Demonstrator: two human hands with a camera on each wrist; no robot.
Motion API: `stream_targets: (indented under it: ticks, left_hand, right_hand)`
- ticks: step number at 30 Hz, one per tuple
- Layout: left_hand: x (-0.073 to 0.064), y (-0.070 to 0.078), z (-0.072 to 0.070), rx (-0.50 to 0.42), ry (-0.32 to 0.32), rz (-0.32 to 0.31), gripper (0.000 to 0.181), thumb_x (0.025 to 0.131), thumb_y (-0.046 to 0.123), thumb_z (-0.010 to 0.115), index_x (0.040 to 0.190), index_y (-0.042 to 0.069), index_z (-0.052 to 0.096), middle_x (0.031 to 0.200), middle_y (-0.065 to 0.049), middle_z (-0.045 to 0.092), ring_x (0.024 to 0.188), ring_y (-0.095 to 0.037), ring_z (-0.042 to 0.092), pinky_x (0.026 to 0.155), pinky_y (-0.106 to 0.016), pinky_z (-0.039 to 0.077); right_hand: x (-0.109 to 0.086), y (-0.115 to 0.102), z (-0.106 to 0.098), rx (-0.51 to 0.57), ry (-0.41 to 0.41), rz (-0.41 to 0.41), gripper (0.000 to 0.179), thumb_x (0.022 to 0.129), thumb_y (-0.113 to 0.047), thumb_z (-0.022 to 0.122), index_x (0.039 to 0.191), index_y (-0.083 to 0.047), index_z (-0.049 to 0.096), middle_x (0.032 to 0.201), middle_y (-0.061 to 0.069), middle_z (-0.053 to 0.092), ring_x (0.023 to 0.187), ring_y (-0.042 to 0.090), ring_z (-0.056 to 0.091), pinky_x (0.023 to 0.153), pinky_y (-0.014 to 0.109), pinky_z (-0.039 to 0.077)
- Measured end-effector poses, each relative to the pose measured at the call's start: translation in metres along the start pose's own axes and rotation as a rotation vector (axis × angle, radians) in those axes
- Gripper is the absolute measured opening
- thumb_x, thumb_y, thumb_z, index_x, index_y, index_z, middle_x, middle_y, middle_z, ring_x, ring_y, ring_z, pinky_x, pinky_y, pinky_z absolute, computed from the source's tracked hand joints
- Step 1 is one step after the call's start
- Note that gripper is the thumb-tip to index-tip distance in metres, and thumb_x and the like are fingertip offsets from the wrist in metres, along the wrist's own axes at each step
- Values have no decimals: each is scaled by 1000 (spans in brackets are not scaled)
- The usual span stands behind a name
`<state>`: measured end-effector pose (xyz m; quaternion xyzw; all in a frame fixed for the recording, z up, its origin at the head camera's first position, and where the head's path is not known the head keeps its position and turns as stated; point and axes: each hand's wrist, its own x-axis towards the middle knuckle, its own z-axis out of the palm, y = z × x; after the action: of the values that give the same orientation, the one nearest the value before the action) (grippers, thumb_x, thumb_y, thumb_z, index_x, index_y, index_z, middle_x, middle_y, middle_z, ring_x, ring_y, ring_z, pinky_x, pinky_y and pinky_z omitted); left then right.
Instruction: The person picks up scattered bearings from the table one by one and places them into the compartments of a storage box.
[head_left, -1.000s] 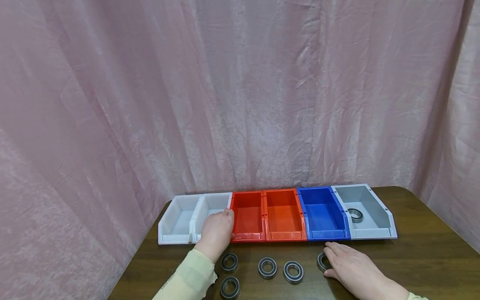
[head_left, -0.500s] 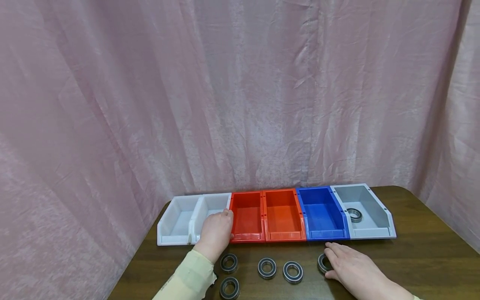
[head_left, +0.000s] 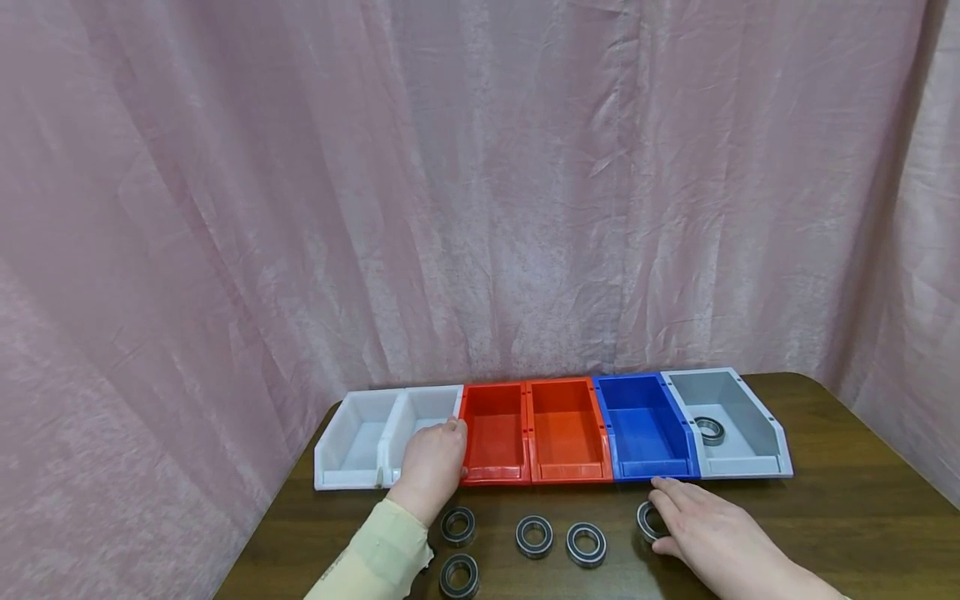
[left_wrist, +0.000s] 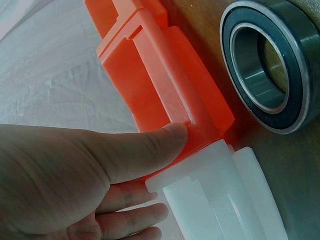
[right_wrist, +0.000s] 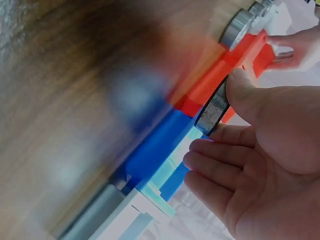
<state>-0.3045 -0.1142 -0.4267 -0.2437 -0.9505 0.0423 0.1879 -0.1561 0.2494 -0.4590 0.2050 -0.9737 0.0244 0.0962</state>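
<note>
In the head view my right hand (head_left: 705, 525) pinches a ball bearing (head_left: 647, 523) at the table, in front of the blue bin (head_left: 651, 469). The right wrist view shows this bearing (right_wrist: 213, 107) held on edge between thumb and index finger, the other fingers loosely bent below. My left hand (head_left: 431, 462) grips the rims where the second white bin (head_left: 402, 417) meets the red bin (head_left: 497, 475). Its thumb lies on the red bin's front lip, as the left wrist view shows; the other fingertips reach over the white bin, partly hidden.
Several more bearings lie on the wooden table (head_left: 847, 492): two by the left forearm, one (head_left: 534, 536) and another (head_left: 587, 544) in the middle. An orange bin (head_left: 570, 472) and a grey bin (head_left: 746, 467) complete the row; one bearing (head_left: 709, 431) lies in the grey bin.
My right hand has risen slightly, and the bearing in its fingers has tilted and shifted a little up and to the right. The left hand stays where it was.
</note>
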Motion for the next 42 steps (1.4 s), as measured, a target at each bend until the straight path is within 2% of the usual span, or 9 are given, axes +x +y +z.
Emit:
stream_targets:
  ticks: [4, 12, 19, 22, 27, 33, 42]
  left_hand:
    - [0, 0, 0, 0, -1, 0, 57, 74, 27, 104, 115, 0, 75, 109, -17, 80, 78, -29, 75, 81, -41, 67]
    - [0, 0, -1, 0, -2, -3, 55, 75, 27, 104, 114, 0, 75, 107, -16, 80, 77, -29, 74, 80, -42, 67]
    - [0, 0, 0, -2, -14, -8, 56, 75, 27, 104, 115, 0, 75, 109, -17, 80, 78, -29, 75, 81, -42, 67]
    - [0, 0, 0, -5, -12, -6, 56, 75, 26, 104, 115, 0, 75, 109, -17, 80, 78, -29, 75, 80, -42, 67]
    - [-1, 1, -1, -3, -5, -3, 57, 74, 26, 104, 115, 0, 75, 110, -17, 80, 78, -29, 75, 80, -42, 67]
    - [-1, 1, -2, 2, -8, -3, 57, 74, 27, 104, 115, 0, 75, 109, -17, 80, 79, -29, 75, 81, -42, 67]
    - [1, 0, 0, 8, -4, 0, 58, 75, 27, 104, 117, 0, 76, 111, -18, 80, 80, -29, 76, 81, -41, 67]
  right_hand:
    - [-2, 0, -5, -33, 57, -25, 57, 98, -41, 83, 134, 1, 71, 140, 21, 70, 128, 40, 69, 107, 57, 57]
    - [-1, 2, -14, -54, 65, -19, 56, 98, -43, 83, 134, -1, 72, 143, 20, 69, 130, 40, 68, 108, 56, 57]
    - [0, 3, -21, -112, 204, -53, 53, 93, -40, 89, 127, -2, 73, 139, 18, 71, 128, 39, 69, 105, 53, 59]
    - [-1, 3, -23, -124, 232, -58, 53, 93, -40, 89, 127, -2, 73, 139, 19, 71, 129, 38, 69, 106, 52, 59]
    - [2, 6, -28, -121, 214, -42, 54, 94, -40, 88, 129, -1, 73, 140, 20, 70, 130, 41, 69, 106, 55, 58]
    - [6, 7, -34, -124, 247, -57, 54, 94, -38, 88, 128, 0, 72, 140, 21, 70, 129, 41, 69, 107, 54, 57]
    - [13, 14, -41, -131, 247, -55, 51, 94, -36, 88, 127, 0, 73, 137, 22, 71, 126, 41, 70, 104, 55, 59]
